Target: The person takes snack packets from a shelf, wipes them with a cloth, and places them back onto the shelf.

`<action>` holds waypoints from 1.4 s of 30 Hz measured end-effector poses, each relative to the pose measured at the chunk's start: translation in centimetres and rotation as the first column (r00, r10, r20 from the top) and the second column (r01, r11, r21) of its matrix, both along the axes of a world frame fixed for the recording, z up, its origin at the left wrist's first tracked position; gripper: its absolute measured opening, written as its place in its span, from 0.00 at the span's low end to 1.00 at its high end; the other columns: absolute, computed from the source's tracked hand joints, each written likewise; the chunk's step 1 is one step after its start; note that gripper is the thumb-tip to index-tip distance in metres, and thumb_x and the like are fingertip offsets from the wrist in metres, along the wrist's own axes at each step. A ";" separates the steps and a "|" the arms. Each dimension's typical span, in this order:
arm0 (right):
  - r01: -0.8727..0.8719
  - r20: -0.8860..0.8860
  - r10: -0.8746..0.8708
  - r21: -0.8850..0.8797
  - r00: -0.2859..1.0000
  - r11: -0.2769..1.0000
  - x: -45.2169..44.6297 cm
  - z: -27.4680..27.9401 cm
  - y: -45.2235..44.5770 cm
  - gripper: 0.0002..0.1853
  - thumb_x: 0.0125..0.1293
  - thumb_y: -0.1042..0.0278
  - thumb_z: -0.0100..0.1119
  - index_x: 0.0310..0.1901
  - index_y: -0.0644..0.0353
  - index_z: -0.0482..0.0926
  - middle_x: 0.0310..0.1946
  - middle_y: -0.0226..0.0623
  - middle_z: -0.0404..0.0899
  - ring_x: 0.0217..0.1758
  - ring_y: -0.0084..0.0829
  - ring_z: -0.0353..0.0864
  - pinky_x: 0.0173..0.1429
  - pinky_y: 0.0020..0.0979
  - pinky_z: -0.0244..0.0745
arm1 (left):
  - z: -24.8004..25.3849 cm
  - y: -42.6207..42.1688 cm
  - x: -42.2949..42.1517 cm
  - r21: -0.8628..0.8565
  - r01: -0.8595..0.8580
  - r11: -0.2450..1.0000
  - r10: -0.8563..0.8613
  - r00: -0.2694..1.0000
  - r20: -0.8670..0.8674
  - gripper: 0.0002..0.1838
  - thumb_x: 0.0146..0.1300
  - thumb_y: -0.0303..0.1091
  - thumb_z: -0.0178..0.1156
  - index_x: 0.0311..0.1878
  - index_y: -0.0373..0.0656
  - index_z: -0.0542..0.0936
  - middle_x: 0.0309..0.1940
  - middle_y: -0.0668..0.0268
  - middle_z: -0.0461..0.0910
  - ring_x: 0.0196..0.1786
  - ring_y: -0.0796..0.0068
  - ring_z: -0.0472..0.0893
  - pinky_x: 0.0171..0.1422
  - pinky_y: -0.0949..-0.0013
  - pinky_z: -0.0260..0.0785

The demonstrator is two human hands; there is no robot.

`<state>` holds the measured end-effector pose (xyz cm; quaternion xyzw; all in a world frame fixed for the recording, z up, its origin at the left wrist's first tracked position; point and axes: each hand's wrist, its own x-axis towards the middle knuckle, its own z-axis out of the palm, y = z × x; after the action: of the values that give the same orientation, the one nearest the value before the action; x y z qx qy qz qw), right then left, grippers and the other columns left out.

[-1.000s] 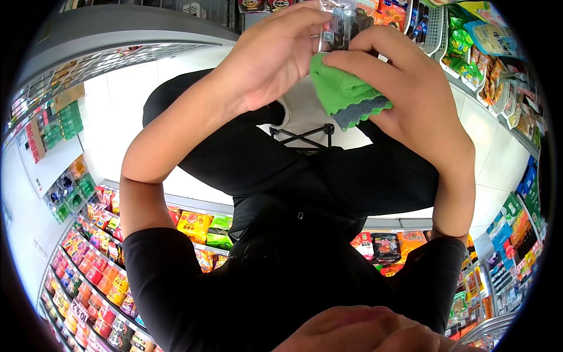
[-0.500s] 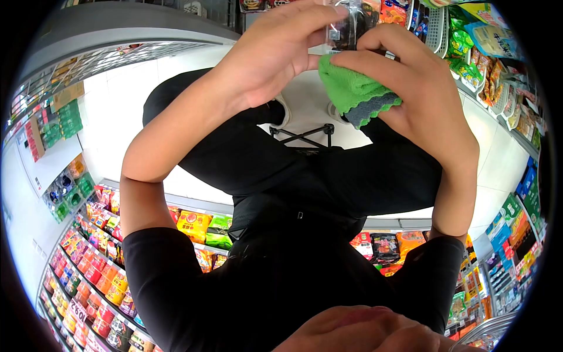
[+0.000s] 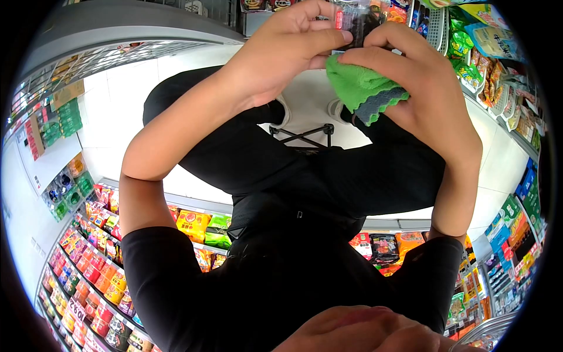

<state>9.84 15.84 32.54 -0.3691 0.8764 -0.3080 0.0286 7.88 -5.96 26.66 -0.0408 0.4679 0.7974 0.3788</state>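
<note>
A clear plastic packet with dark contents and a red label (image 3: 359, 24) is held up between my hands at the top of the view. My left hand (image 3: 293, 50) grips its left side, thumb across the front. My right hand (image 3: 413, 73) has its thumb and forefinger near the packet's right side and holds a folded green cloth with a grey scalloped edge (image 3: 360, 85). The cloth hangs just below the packet. Fingertips behind the packet are hidden.
White baskets (image 3: 437, 29) of snack bags line the upper right. A grey shelf frame (image 3: 135, 29) curves across the upper left. Stocked snack shelves (image 3: 105, 258) stand at the lower left. A black folding-stool frame (image 3: 302, 136) shows between my black-clad legs.
Both hands, the packet and the green cloth have shifted slightly to the right. My left thumb has moved down across the packet's front, and the packet has turned a little.
</note>
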 end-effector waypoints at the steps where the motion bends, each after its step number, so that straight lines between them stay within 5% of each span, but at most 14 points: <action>1: 0.002 0.001 -0.002 -0.004 1.000 1.000 -0.1 0.1 0.1 0.25 0.46 0.75 0.75 0.51 0.54 0.87 0.44 0.33 0.80 0.45 0.38 0.83 0.46 0.34 0.78 | 0.1 0.1 0.0 -0.012 0.004 1.000 -0.005 1.000 -0.027 0.10 0.78 0.23 0.56 0.58 0.43 0.74 0.48 0.71 0.83 0.48 0.85 0.82 0.50 0.79 0.74; 6: -0.009 -0.023 0.008 -0.038 1.000 0.999 -0.3 0.2 0.3 0.26 0.46 0.78 0.74 0.51 0.55 0.87 0.44 0.33 0.80 0.45 0.37 0.83 0.46 0.33 0.78 | 0.1 -0.2 -0.1 0.015 0.032 0.999 -0.030 0.995 -0.099 0.10 0.78 0.23 0.56 0.59 0.42 0.74 0.49 0.71 0.84 0.47 0.87 0.81 0.49 0.81 0.73; 9: 0.020 -0.014 -0.020 -0.034 1.000 0.999 -0.5 0.6 0.6 0.26 0.46 0.80 0.73 0.52 0.55 0.87 0.44 0.34 0.80 0.45 0.37 0.83 0.46 0.32 0.78 | 0.0 -0.1 -0.2 -0.066 0.020 0.998 -0.025 0.997 -0.067 0.10 0.78 0.24 0.56 0.59 0.42 0.74 0.50 0.70 0.83 0.48 0.86 0.82 0.51 0.80 0.74; 16: 0.055 -0.111 -0.056 -0.005 0.992 0.998 -1.5 0.2 1.9 0.28 0.47 0.82 0.70 0.54 0.56 0.87 0.44 0.35 0.80 0.45 0.38 0.83 0.49 0.32 0.78 | 0.4 -0.3 -0.6 0.032 -0.074 0.997 0.070 0.992 0.109 0.10 0.77 0.26 0.56 0.58 0.41 0.74 0.53 0.66 0.83 0.52 0.77 0.85 0.59 0.70 0.79; 21: 0.004 0.046 -0.004 0.000 0.999 1.000 -1.0 0.2 1.0 0.27 0.48 0.82 0.69 0.54 0.56 0.86 0.44 0.35 0.79 0.46 0.38 0.83 0.51 0.33 0.77 | -0.1 -0.7 -0.6 0.066 -0.117 0.991 0.105 0.981 0.166 0.11 0.77 0.26 0.56 0.59 0.41 0.74 0.53 0.64 0.83 0.53 0.75 0.85 0.60 0.68 0.80; 31: 0.141 -0.013 -0.141 -0.008 0.990 0.990 -1.3 0.3 2.0 0.27 0.49 0.83 0.66 0.55 0.58 0.86 0.46 0.37 0.80 0.47 0.38 0.83 0.52 0.31 0.77 | 0.2 -0.6 -0.8 0.082 -0.138 0.987 0.127 0.984 0.125 0.12 0.76 0.24 0.54 0.60 0.40 0.74 0.54 0.62 0.83 0.52 0.72 0.86 0.62 0.67 0.79; 37: 0.026 0.146 -0.029 0.026 0.989 0.999 -1.5 0.8 2.0 0.30 0.48 0.85 0.63 0.57 0.59 0.85 0.48 0.37 0.81 0.49 0.38 0.83 0.55 0.30 0.77 | 0.6 -0.7 -1.0 0.063 -0.152 0.986 0.144 0.982 0.123 0.13 0.76 0.24 0.54 0.61 0.40 0.74 0.56 0.62 0.83 0.54 0.72 0.85 0.62 0.67 0.79; 42: 0.089 0.047 -0.089 -0.001 0.995 0.996 -1.7 0.5 2.4 0.29 0.49 0.85 0.60 0.57 0.59 0.85 0.48 0.38 0.81 0.50 0.37 0.83 0.55 0.29 0.77 | 0.6 -0.5 -1.0 0.008 -0.083 0.996 0.083 0.995 0.050 0.16 0.76 0.25 0.55 0.64 0.40 0.73 0.56 0.64 0.83 0.54 0.76 0.85 0.62 0.69 0.78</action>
<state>8.15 18.20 33.05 -0.3224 0.8905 -0.3191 0.0349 6.83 -6.48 27.22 -0.0781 0.4520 0.8137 0.3571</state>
